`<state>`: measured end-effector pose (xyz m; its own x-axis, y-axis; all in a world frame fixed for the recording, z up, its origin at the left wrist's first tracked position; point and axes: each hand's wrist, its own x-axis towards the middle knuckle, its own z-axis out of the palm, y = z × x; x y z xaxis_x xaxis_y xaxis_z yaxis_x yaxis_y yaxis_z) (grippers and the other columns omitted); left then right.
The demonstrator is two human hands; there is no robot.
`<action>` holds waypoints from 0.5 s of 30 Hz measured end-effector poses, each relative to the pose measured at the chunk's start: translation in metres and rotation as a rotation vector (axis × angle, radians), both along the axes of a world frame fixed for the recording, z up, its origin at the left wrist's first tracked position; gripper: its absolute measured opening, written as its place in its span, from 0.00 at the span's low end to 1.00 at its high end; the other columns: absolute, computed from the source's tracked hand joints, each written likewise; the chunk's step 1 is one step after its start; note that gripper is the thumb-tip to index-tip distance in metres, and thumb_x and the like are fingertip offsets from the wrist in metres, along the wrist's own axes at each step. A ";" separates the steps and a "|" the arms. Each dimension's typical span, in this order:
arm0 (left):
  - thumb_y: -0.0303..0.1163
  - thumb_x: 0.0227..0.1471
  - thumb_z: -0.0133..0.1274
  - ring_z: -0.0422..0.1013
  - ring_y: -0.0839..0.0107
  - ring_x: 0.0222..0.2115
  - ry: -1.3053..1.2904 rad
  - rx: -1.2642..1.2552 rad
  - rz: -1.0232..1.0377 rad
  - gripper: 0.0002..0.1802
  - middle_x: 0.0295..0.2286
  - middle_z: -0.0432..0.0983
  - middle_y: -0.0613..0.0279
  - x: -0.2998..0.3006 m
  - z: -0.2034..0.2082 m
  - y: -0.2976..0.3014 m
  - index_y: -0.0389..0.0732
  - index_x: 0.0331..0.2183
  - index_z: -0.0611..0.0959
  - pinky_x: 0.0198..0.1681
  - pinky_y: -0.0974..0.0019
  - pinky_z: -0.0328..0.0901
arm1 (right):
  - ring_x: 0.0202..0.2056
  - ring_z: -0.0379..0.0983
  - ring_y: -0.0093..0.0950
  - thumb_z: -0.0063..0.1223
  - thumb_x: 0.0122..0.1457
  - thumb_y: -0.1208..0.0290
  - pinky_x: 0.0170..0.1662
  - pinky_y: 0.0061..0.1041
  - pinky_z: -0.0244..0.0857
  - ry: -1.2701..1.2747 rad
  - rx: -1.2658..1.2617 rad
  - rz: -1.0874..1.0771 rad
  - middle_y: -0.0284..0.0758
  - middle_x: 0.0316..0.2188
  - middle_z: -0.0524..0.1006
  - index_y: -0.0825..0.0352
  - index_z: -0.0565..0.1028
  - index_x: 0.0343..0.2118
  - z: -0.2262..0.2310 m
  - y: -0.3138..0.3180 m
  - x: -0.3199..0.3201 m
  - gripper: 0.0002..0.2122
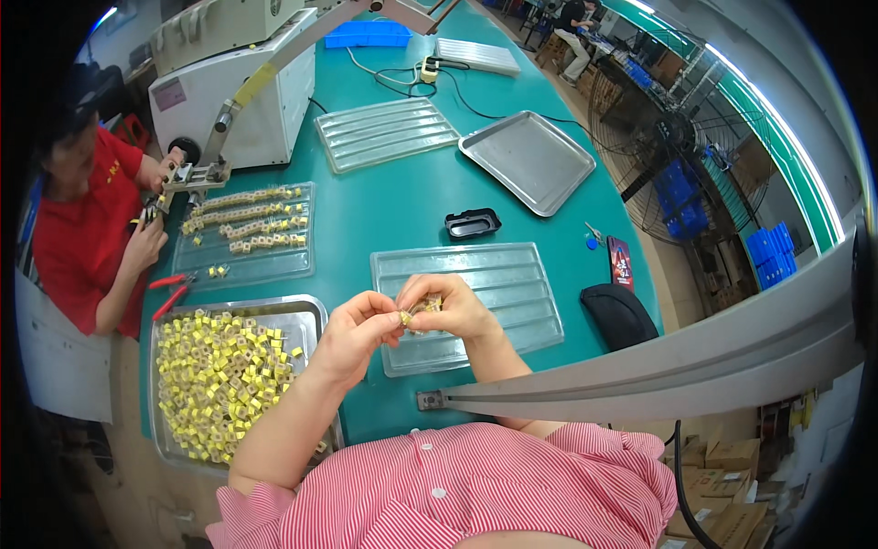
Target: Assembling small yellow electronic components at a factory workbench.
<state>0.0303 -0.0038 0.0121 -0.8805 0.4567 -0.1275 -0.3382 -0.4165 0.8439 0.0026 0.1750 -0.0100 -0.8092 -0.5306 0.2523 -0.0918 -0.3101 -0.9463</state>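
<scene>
My left hand (350,337) and my right hand (455,309) meet in front of my chest, fingertips together. Between the left thumb and fingers is a small yellow-taped coil (405,317), which the right fingertips also touch. More such coils (433,302) are cupped in my right hand, partly hidden by its fingers. Beneath both hands lies a clear ribbed plastic tray (512,316). A metal tray (315,316) at the left, beside my left forearm, holds a heap of the same yellow and tan coils (215,384).
Red-handled pliers (174,293) lie near a ribbed tray holding rows of coils (265,224). A co-worker in red (87,229) works at a white machine (229,110). A grey metal arm (640,375) crosses at right, near a black case (619,316). An open black box (473,223) stands ahead.
</scene>
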 end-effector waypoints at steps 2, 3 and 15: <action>0.27 0.43 0.50 0.66 0.76 0.25 -0.016 0.016 -0.014 0.07 0.24 0.70 0.62 0.000 -0.001 0.001 0.35 0.28 0.72 0.28 0.75 0.61 | 0.26 0.66 0.18 0.57 0.41 0.80 0.26 0.16 0.59 0.025 -0.010 0.000 0.31 0.25 0.70 0.69 0.73 0.27 0.002 0.001 0.001 0.08; 0.27 0.43 0.50 0.66 0.76 0.25 -0.020 0.022 -0.021 0.07 0.24 0.70 0.62 0.000 -0.001 0.001 0.35 0.28 0.72 0.28 0.74 0.62 | 0.26 0.66 0.18 0.57 0.41 0.80 0.26 0.16 0.59 0.023 -0.011 0.000 0.31 0.25 0.70 0.69 0.73 0.27 0.002 0.001 0.000 0.08; 0.25 0.43 0.48 0.67 0.75 0.26 -0.026 0.033 -0.049 0.05 0.25 0.69 0.62 -0.001 -0.003 0.002 0.36 0.27 0.72 0.29 0.73 0.62 | 0.28 0.66 0.20 0.57 0.40 0.79 0.30 0.18 0.59 0.184 0.062 0.011 0.32 0.25 0.71 0.69 0.74 0.27 0.007 0.003 -0.001 0.08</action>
<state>0.0290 -0.0016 0.0088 -0.8536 0.5033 -0.1344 -0.3805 -0.4262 0.8207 0.0012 0.1784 -0.0030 -0.7462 -0.5587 0.3621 -0.2621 -0.2535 -0.9312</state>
